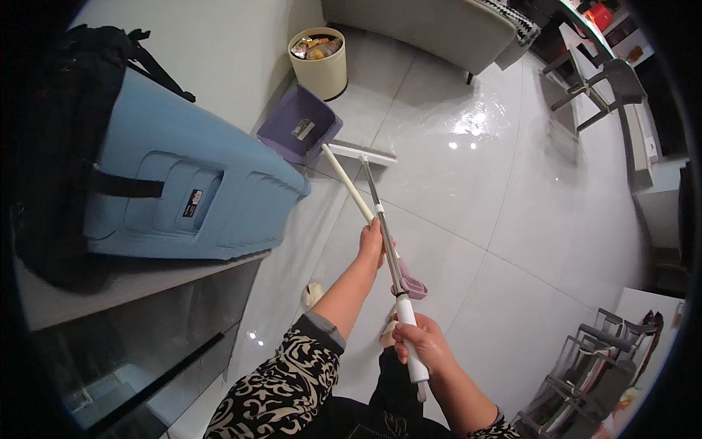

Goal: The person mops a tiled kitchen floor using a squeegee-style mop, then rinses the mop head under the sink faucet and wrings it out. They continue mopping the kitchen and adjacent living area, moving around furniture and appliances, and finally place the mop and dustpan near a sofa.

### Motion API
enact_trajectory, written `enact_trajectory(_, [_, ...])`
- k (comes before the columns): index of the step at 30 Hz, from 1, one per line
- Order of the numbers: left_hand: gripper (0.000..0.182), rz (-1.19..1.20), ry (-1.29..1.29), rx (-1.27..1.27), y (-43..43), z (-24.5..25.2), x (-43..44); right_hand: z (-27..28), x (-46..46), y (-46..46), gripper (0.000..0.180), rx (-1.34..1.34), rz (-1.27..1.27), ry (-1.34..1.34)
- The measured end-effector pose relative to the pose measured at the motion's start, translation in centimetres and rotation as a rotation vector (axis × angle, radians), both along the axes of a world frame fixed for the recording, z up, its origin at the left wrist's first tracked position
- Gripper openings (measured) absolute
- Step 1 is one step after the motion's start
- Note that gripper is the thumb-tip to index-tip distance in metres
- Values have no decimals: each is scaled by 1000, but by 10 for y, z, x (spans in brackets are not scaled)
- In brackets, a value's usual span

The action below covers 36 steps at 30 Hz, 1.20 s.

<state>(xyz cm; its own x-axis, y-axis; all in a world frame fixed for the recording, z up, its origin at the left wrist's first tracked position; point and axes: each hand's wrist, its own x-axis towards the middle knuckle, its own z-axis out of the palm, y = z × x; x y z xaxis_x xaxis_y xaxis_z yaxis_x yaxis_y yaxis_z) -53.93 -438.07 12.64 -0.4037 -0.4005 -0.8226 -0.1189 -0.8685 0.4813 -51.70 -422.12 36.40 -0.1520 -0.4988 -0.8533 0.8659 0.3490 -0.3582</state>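
Observation:
My left hand [372, 241] is closed around the cream handle [351, 186] of a purple dustpan [299, 129], which rests on the floor with its toothed edge to the right. A pink-purple plastic end piece shows below that hand. My right hand [419, 340] grips the white grip [410, 351] of a long-handled floor squeegee or broom with a metal pole [388, 236]. Its wide white head [364, 155] lies on the floor beside the dustpan, near the pan's toothed edge. The pole passes just right of my left hand.
A cream waste bin [321, 71] with wrappers in it stands behind the dustpan. A large blue case [181, 175] with black straps sits on a cabinet [164, 291] at left. A grey sofa [417, 27] is at the top, a chair [614, 88] at upper right, a shoe rack [587, 378] at lower right.

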Motion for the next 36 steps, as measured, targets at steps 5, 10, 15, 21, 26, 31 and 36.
enact_trajectory(5, [29, 89, 43, 43, 26, 43, -8, 49, 7, 2, 29, -78, -254, -127])
enact_trajectory(10, [25, -67, 135, 146, 113, 115, -25, 89, -13, 81, 27, -157, -350, -174])
enact_trajectory(15, [40, -246, 296, 319, 155, 173, -30, 111, -36, 105, 20, -288, -676, -395])
enact_trajectory(21, [51, -208, 413, 521, 201, 216, -42, 144, -52, 125, 14, -596, -900, -725])
enact_trajectory(26, [37, -150, 588, 790, 219, 216, -56, 164, -54, 137, 16, -731, -1003, -905])
enact_trajectory(31, [31, -157, 231, 229, 210, 192, -60, 159, -79, 107, 14, -793, -1156, -1024])
enact_trajectory(36, [18, -140, 69, -141, 179, 177, -64, 167, -129, 68, 16, -730, -1114, -1026])
